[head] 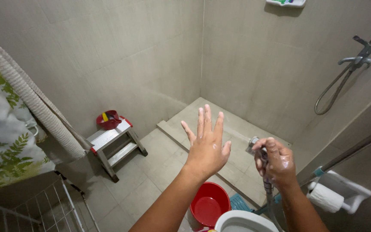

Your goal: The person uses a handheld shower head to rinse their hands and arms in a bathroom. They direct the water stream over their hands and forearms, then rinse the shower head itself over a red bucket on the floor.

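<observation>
In a tiled bathroom, above the toilet and a red bucket, my left hand hung wet, fingers spread wide and gripping nothing, while my right hand had its fingers clamped around a spray nozzle on its hose.

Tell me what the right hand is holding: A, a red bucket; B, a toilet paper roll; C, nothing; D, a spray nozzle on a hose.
D: the right hand is closed around a spray nozzle whose hose hangs below it, while the bucket sits on the floor and the left hand is spread open.
</observation>
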